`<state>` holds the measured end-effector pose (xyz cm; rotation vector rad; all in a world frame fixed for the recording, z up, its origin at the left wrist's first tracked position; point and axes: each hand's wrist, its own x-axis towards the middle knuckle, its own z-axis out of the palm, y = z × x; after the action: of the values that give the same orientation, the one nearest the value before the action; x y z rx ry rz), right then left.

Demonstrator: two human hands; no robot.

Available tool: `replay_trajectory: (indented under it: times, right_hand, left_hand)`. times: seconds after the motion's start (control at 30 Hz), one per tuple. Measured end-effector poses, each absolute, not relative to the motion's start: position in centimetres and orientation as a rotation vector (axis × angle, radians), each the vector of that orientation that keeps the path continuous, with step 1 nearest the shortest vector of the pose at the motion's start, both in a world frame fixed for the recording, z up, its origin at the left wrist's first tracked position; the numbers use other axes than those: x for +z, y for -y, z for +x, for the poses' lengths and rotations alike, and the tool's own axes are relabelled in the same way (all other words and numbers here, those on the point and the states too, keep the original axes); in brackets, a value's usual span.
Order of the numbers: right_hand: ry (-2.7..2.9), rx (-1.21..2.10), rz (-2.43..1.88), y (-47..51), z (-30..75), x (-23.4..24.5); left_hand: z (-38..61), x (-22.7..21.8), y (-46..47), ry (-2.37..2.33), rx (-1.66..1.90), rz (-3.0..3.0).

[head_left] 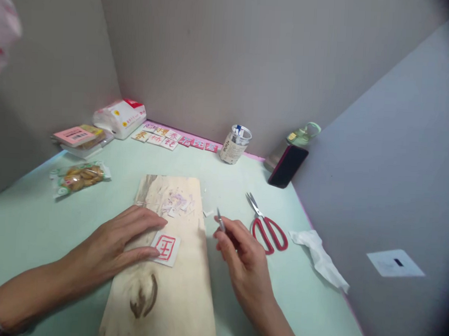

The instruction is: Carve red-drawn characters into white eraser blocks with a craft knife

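My left hand (134, 238) lies on a wooden board (179, 306), its thumb on the left edge of a white square tile (170, 258) and its forefinger by the top edge. The tile bears a red, boxed character, partly under the thumb. Held just right of the board, my right hand (244, 254) pinches a small craft knife (220, 221) with its pointed metal tip up. The rest of its handle is hidden in my fingers. Pale and purple shavings (179, 202) lie on the board's far part.
Red-handled scissors (269, 234) and a crumpled tissue (323, 258) lie at right. Behind are a tin can (234, 146), a leaning phone (288, 166), a green-lidded bottle (301, 137) and several character tiles (156, 138). A snack bag (81, 178) and tissue pack (120, 118) are left.
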<state>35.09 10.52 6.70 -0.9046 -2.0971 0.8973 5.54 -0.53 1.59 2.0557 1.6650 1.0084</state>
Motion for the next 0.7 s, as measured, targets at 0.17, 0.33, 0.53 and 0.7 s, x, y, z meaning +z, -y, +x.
replay_trajectory:
  times: [0.17, 0.33, 0.53, 0.7]
  right_hand:
    - [2.247, 0.448, -1.023, -12.2, 36.0, 3.1]
    - [2.506, 0.385, -0.966, -13.6, 36.3, 1.3]
    - [2.486, 0.300, -0.964, -13.7, 35.8, 1.9]
    - [2.484, 0.286, -0.936, -14.0, 35.8, 1.9]
  left_hand:
    - [5.4, 2.2, 0.1, -1.738, 1.125, 2.095]
    - [5.4, 2.6, 0.0, -1.830, 1.231, 2.115]
    - [1.0, 4.0, -0.1, -2.165, 1.400, 1.886]
    - [-5.6, 4.6, 1.1, -2.352, 1.380, 1.717]
